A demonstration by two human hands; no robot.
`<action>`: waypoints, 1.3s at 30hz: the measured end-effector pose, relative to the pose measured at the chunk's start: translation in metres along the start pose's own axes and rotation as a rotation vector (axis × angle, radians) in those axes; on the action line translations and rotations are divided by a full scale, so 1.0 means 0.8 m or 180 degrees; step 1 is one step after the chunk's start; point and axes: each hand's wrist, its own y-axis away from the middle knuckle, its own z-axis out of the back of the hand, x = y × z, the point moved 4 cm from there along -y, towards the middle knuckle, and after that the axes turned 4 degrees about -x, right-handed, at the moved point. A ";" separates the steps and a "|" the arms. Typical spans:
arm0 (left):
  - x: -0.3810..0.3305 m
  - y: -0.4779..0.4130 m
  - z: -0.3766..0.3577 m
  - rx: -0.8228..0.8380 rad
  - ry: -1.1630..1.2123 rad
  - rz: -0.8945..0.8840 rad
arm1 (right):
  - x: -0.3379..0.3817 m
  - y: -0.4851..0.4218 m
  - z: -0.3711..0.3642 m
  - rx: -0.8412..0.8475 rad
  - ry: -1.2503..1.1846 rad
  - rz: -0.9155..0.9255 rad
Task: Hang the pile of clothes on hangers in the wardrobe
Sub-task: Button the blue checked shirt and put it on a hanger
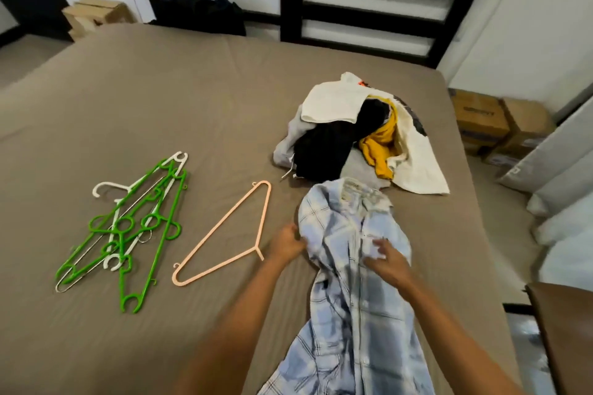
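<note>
On the brown bed [160, 90] our checked shirt [353, 314] lies lengthwise, its collar toward the pile of clothes [333, 135]. To the left lie green and white hangers [128, 228] and a peach hanger [224, 234] (nearest the shirt). Our left hand [285, 245] grips the shirt's edge. Our right hand [390, 264] rests on its front, but the blur keeps us from telling its grip.

A taupe-sheeted bed [160, 90] is filling the room, dark slatted headboard [292, 0] standing against white walls [539, 9], probably cardboard boxes [481, 119] sitting beside it.
</note>
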 end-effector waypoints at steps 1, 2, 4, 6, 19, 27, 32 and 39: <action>0.032 -0.004 0.003 -0.0098 -0.0277 0.0103 | -0.008 -0.008 -0.016 0.0075 0.0226 0.0016; 0.062 -0.011 0.007 -0.0200 -0.0449 0.0215 | -0.013 -0.017 -0.030 0.0119 0.0451 0.0058; 0.114 -0.025 0.014 -0.0364 -0.0816 0.0335 | -0.017 -0.028 -0.055 0.0193 0.0741 0.0221; 0.153 -0.041 0.020 -0.0425 -0.1452 0.0387 | -0.017 -0.037 -0.077 0.0117 0.0714 0.0338; 0.029 -0.002 0.001 -0.1256 0.0387 -0.0259 | 0.004 -0.019 -0.123 0.0439 -0.1789 0.0050; -0.170 0.009 -0.047 -0.0219 0.1626 -0.0764 | 0.028 -0.006 -0.007 0.0896 -0.1542 0.0632; -0.204 -0.024 -0.053 -0.0432 0.1418 -0.1381 | -0.031 -0.027 0.107 -0.0522 -0.1113 0.0472; -0.172 -0.127 -0.053 -0.1403 -0.0226 -0.0759 | -0.109 -0.033 0.211 -0.0630 0.0152 0.0392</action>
